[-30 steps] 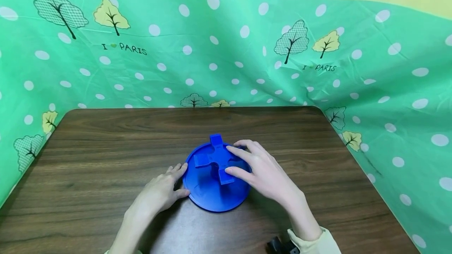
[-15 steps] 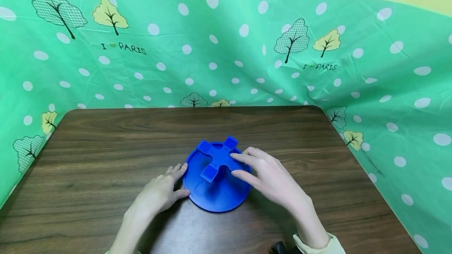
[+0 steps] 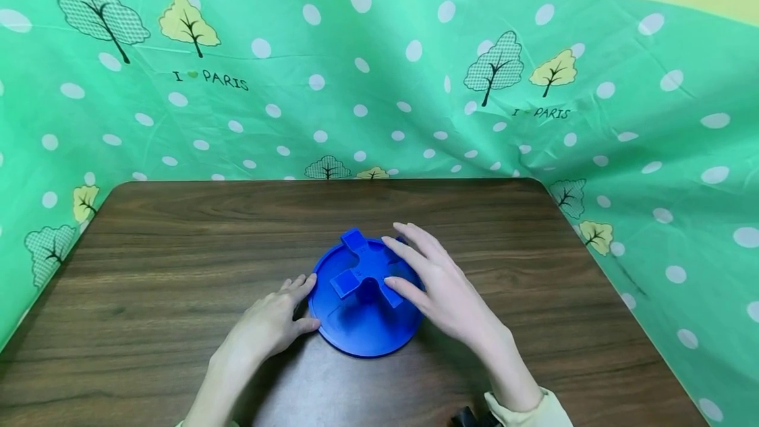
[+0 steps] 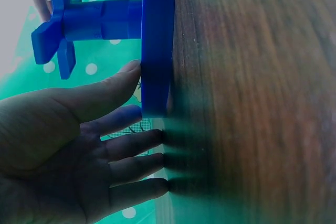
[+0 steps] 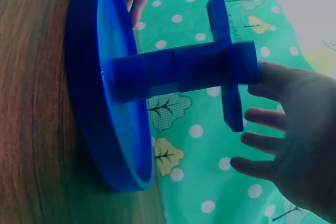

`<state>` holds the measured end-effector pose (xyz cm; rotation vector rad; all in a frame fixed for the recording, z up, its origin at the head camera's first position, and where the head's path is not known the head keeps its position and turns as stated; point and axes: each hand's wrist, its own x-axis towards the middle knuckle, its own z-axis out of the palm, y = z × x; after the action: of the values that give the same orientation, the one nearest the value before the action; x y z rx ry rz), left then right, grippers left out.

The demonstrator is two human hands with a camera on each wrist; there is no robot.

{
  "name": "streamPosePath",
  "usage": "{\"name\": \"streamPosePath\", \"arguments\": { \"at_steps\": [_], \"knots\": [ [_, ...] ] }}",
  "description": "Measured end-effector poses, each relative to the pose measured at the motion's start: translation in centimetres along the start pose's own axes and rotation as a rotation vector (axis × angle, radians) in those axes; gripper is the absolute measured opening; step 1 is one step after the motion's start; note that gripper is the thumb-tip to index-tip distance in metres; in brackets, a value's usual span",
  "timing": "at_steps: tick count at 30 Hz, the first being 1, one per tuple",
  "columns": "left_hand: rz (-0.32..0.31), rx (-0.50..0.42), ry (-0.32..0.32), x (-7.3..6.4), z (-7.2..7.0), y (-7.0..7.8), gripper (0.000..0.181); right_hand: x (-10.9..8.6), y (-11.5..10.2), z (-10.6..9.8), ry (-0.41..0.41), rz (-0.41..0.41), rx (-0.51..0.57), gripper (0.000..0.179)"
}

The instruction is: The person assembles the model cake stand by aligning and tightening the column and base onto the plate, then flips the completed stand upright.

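Observation:
A blue round base (image 3: 367,342) with a raised rim lies flat on the table. From its middle rises a blue post (image 5: 163,71), topped by a cross-shaped piece (image 3: 372,262) with several arms. My left hand (image 3: 269,321) rests at the base's left side, thumb tip and index finger against the rim, the other fingers stretched down to the table. On the right, my right hand (image 3: 443,285) is spread at the cross piece. Its thumb is at one arm, and the other fingers reach past the piece, partly covering the right arm.
The brown wooden table (image 3: 178,269) extends around the base. A green dotted cloth (image 3: 356,84) with printed trees hangs behind and beside it. Near the right sleeve, a black object (image 3: 465,418) shows at the bottom edge.
The cross piece has turned, its arms pointing at different angles in each frame. My right hand shifted right, then back left with its fingers more spread. The left hand stayed in place.

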<state>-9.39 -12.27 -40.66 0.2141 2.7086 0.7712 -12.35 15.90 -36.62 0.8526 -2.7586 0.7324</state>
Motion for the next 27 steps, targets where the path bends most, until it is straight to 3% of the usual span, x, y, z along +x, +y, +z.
{"name": "streamPosePath", "arguments": {
  "at_steps": [6,27],
  "knots": [
    [0.003,0.003,0.001,0.04,-0.05,0.04,0.074,-0.06,0.09,0.26,-0.093,0.048,0.018,0.057],
    [-0.009,-0.007,0.005,0.04,0.11,0.06,0.073,-0.39,-0.2,-0.69,-0.045,-0.017,-0.084,0.041]
  ]
}}
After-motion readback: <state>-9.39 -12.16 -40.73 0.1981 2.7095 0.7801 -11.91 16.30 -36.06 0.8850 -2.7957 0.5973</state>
